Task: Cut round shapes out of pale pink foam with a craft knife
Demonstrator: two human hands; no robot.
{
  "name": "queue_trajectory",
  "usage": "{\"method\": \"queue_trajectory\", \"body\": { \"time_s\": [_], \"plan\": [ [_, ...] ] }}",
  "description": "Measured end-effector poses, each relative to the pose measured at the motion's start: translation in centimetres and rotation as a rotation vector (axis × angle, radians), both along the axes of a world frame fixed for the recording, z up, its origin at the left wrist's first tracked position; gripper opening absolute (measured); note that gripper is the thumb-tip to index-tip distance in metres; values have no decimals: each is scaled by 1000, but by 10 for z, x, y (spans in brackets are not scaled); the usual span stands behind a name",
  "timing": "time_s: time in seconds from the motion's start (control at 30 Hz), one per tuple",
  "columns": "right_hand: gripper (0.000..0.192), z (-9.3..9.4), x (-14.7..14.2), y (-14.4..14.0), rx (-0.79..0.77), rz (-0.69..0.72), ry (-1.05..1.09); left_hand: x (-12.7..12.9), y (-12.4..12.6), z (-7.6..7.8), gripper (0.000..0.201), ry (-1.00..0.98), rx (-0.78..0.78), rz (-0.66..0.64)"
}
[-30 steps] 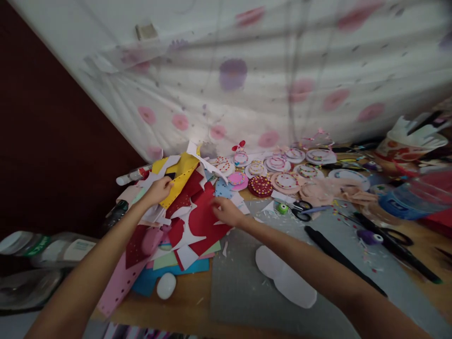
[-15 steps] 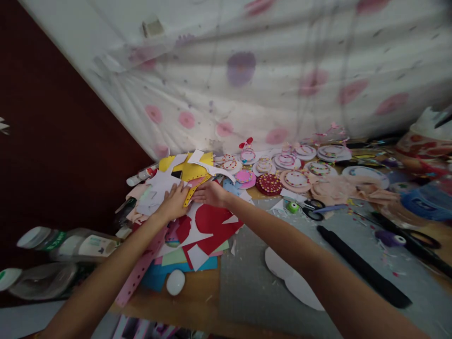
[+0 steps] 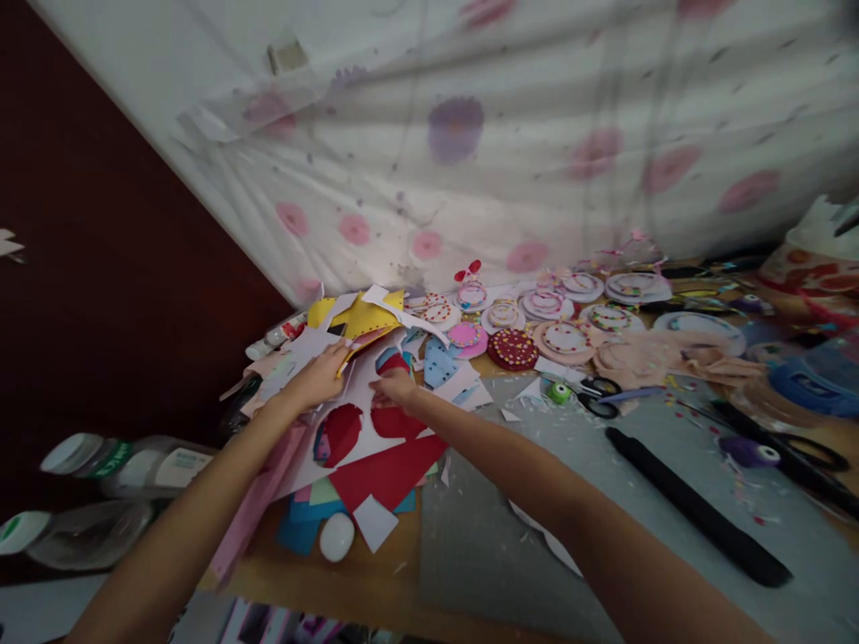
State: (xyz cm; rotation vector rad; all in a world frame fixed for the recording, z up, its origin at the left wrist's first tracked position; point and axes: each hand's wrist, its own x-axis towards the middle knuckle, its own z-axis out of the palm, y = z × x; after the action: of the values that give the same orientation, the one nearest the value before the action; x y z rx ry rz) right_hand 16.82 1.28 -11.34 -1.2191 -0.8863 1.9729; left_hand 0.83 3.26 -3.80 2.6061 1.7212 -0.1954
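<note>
My left hand (image 3: 320, 377) is closed at the edge of a yellow perforated sheet (image 3: 369, 320), which is tilted up with white paper scraps on it. Below it lies a large white paper sheet with cut-out holes (image 3: 362, 394). My right hand (image 3: 395, 390) has its fingers curled on this sheet's right part; the fingertips are partly hidden. Red sheet material (image 3: 389, 465) shows through the holes and beneath the paper. A pink perforated strip (image 3: 259, 510) hangs toward the table's front edge, left of the pile.
Several decorated round pieces (image 3: 513, 349) stand in rows along the curtained wall. On the grey mat (image 3: 470, 546) lie a black bar-like object (image 3: 698, 505) and scissors (image 3: 599, 398). Plastic bottles (image 3: 151, 463) lie at the left. A white round lid-like object (image 3: 336, 537) sits near the front edge.
My hands have moved apart. The yellow sheet's edge has lifted, and more of the white cut-out paper shows. My right hand has gone from flat to curled on the paper.
</note>
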Motion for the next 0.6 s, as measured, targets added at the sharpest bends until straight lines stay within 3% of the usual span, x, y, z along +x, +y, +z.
{"method": "queue_trajectory", "body": {
  "time_s": [0.17,0.33,0.5,0.6],
  "plan": [
    [33,3,42,-3,49,-32,-72,0,0,-3,71,-26,-14,10],
    [34,12,87,-24,134,-69,-91,-1,3,-6,74,-34,-24,13],
    [10,37,127,-63,245,-160,-76,1,2,-10,69,-10,-27,32],
    [11,61,155,-93,311,-225,-74,5,-1,-16,69,1,-34,42]
  ]
}}
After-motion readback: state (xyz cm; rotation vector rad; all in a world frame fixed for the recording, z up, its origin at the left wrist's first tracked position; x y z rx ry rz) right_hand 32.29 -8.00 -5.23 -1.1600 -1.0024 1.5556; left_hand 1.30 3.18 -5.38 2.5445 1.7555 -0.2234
